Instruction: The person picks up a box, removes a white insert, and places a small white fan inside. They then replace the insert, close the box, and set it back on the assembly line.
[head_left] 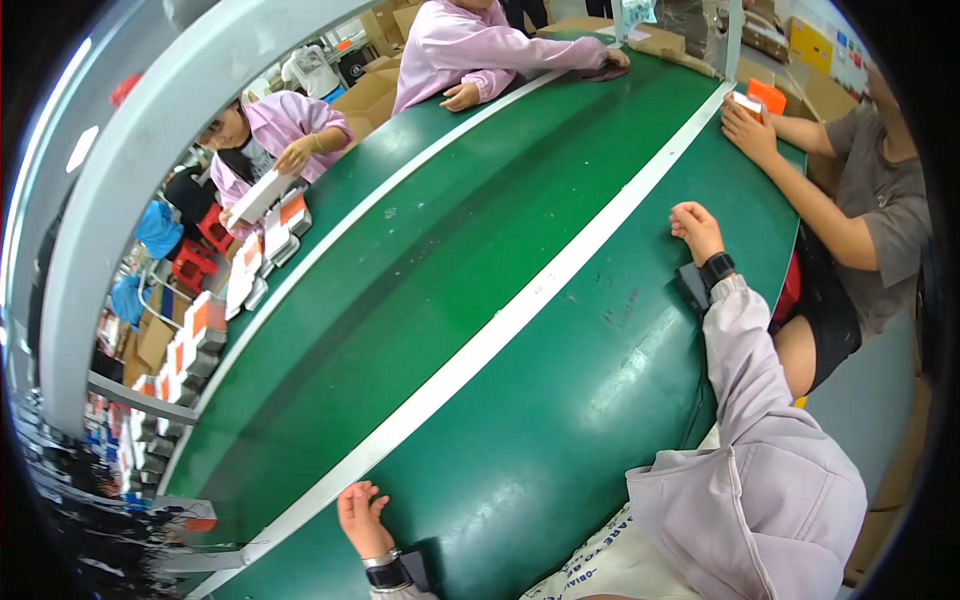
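Observation:
My left hand (362,518) is raised by the white strip (440,403) along the near side of the green belt, its fingers loosely bent and a little apart, with nothing in it. My right hand (697,230) is over the green worktop (560,420) at the right, fingers curled in and nothing visible in them. Each wrist wears a black band with a dark block on it. The worktop between my hands shows glare and faint marks. The nearest stretch of green belt (450,230) runs beyond the strip.
Across the belt, a person in pink handles a long white box (262,195) beside rows of white-and-orange boxes (205,325). Another pink-sleeved person presses a dark cloth (605,72) on the belt. At right, a person in grey holds a white-and-orange box (748,105). A grey frame (85,190) arches at left.

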